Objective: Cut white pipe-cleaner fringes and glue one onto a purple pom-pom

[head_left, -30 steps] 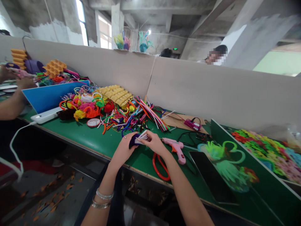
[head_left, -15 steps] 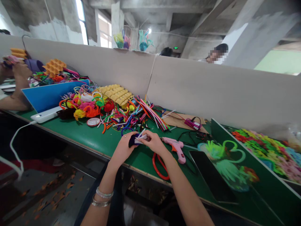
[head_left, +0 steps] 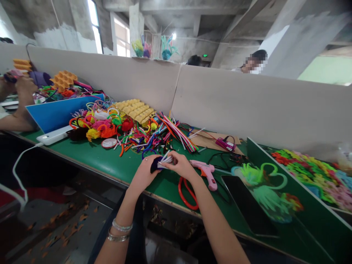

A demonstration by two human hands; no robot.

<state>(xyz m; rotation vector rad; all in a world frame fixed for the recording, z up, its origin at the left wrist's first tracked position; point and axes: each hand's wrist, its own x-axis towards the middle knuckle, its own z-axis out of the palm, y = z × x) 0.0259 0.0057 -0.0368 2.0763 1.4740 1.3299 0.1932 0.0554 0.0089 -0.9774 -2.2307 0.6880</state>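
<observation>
My left hand (head_left: 145,173) is wrapped round a dark purple fuzzy piece (head_left: 155,164) above the front of the green table. A purple loop rises from its far side. White fuzzy strips (head_left: 166,158) stick out of the purple piece, and my right hand (head_left: 178,165) pinches them from the right. Just right of that hand lies a pink glue gun (head_left: 206,173) with an orange trigger. Red scissor-like handles (head_left: 184,194) show beside my right forearm, partly hidden by it.
Colourful fuzzy shapes (head_left: 104,123) and a bundle of stems (head_left: 178,132) cover the back. A white power strip (head_left: 56,135) lies left. A black phone (head_left: 249,205) and a green divider (head_left: 291,183) stand right. Another person's arm (head_left: 23,95) is far left.
The view has shifted very slightly. Both hands stay at the purple piece and white strips with almost no movement.
</observation>
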